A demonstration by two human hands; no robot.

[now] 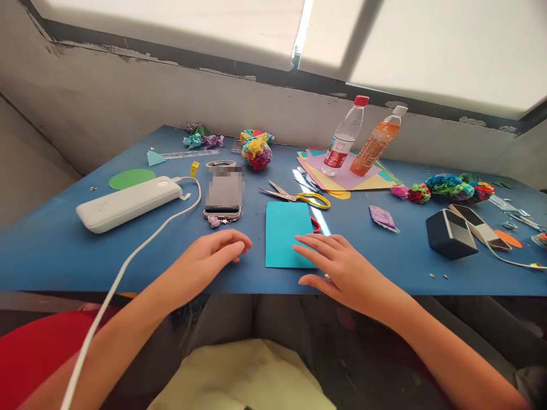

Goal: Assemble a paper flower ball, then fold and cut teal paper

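A folded blue sheet of paper [284, 236] lies upright in front of me near the table's front edge. My right hand [331, 259] rests over its lower right part, fingers spread and thumb apart. To the paper's left, clear of it, my left hand [217, 253] hovers at the table with fingers loosely bent and nothing visible in them. Just behind the paper lie scissors with yellow handles [314, 199], blades parted. A red handle [316, 225] shows partly from under the paper's right edge. A phone [223, 212] lies beyond my left hand, its screen blurred.
A white power bank [128, 204] with a cable stands left. Two bottles [342, 142] stand on coloured paper sheets [294, 165] at the back. Crumpled paper flowers [256, 151], a purple packet [383, 218] and a dark cube [450, 234] lie about the table.
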